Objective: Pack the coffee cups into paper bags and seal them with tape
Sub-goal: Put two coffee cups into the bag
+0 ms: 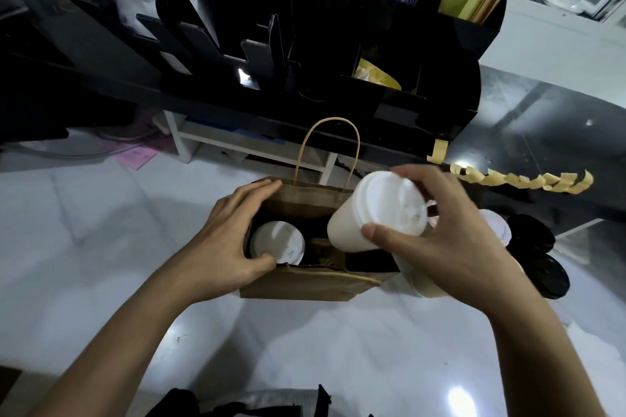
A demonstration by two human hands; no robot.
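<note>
Both hands worked at the open paper bag [298, 284] on the desk [101, 213]: the left hand [233, 234] spread its mouth beside one packed cup [277, 242]. Curled round a second lidded cup [376, 211], the right hand [450, 240] held it tilted above the empty side; judging by that, packing was underway, with sealing left and tape strips [521, 179] hanging beyond the right hand.

One brown paper bag [298, 284], two white lidded cups – one inside [277, 242], one tilted above [376, 210] – two hands, left [233, 240] and right [450, 237], two black lids [542, 254] stacked at the right edge
</note>
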